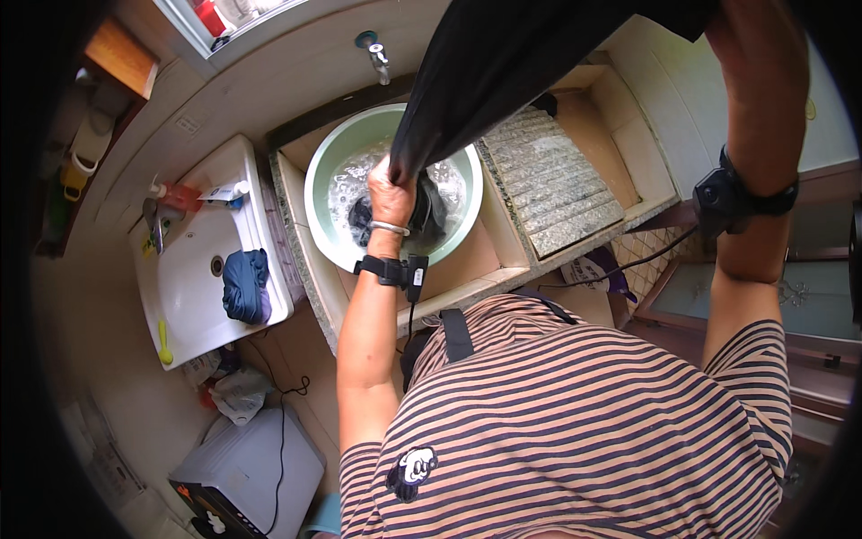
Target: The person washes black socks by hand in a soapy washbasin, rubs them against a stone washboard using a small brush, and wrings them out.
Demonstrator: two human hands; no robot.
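Observation:
A black wet garment (512,67) is stretched diagonally up to the right between my hands. My left hand (392,195) grips its lower end over a pale green basin (314,175). Water with suds (347,175) fills part of this basin, and dark cloth (431,212) hangs or lies in it below my fist. High at the upper right, my right hand (747,34) holds the garment's other end; its fingers are partly hidden by the cloth and the picture's edge.
A ribbed stone washboard (552,178) adjoins the basin's sink bay. Above the basin, a metal tap (379,64) juts from the wall. To the left, a white washbasin (195,296) holds a blue cloth (244,286), bottles and a green brush (163,343). Cables hang from both wrist devices.

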